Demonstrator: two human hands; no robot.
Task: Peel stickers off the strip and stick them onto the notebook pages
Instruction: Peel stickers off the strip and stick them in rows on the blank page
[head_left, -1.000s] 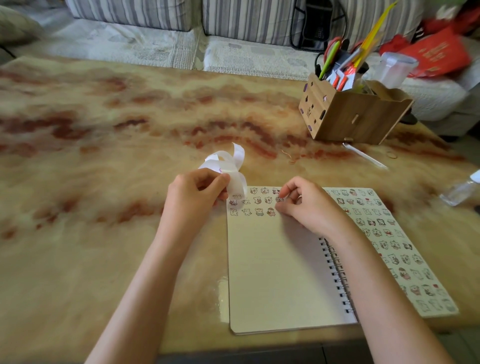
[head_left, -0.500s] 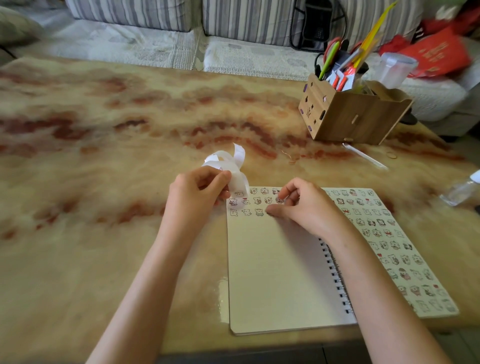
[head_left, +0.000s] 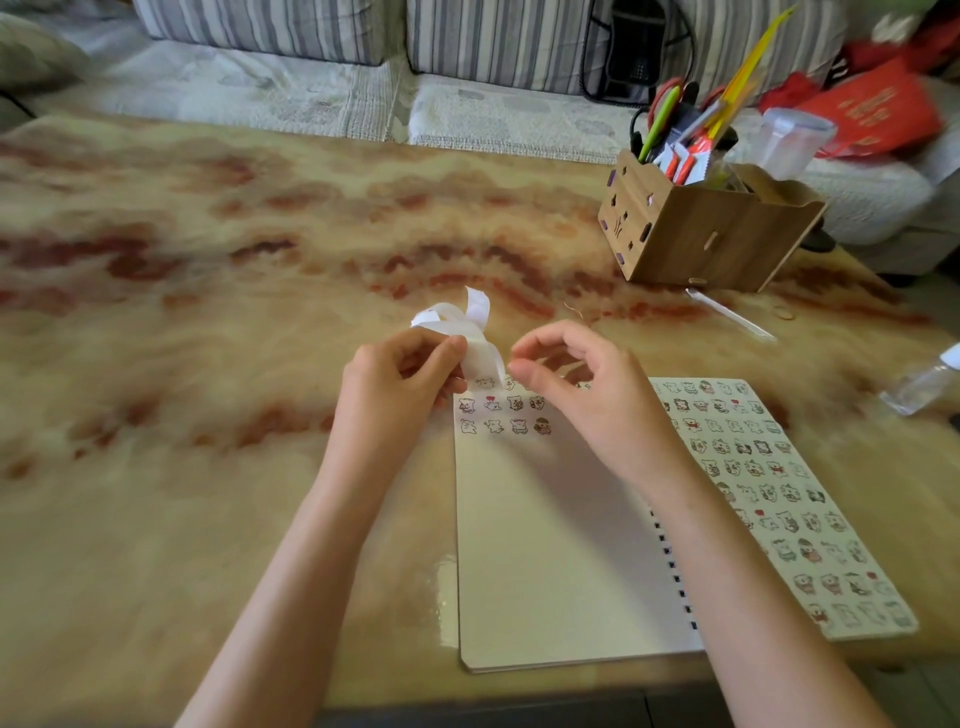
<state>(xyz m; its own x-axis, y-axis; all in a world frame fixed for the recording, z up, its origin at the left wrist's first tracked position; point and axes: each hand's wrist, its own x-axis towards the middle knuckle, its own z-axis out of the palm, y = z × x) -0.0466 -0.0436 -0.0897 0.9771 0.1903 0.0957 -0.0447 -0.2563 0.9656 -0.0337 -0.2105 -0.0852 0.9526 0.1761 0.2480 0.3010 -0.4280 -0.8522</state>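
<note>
Head view. The left hand (head_left: 400, 379) pinches the white sticker strip (head_left: 480, 338) between thumb and curled fingers, above the table (head_left: 208, 312) and just off the far left corner of the notebook (head_left: 545, 545). The strip's far part coils into loose loops beyond the knuckles. Its free end runs down and slightly rightward toward the viewer, ending over the top edge of the left page.

The right hand (head_left: 587, 395) hovers over the far edge of the notebook, fingers curled, thumb and forefinger bent toward each other with a gap showing between them. The thumb tip lies just beside the strip's lower end. Whether it touches the strip, or holds a sticker, cannot be told.

The notebook lies open and flat near the table's front edge, its long axis running away from the viewer. The spiral binding (head_left: 675, 571) separates a mostly bare left page from a right page (head_left: 769, 483) covered in stickers. Rows of small stickers (head_left: 501, 415) sit across the top of the left page.

A wooden desk organiser (head_left: 711, 234) holding pens and scissors stands far right, well apart from the hands. A clear bottle (head_left: 924, 384) lies at the right edge.
</note>
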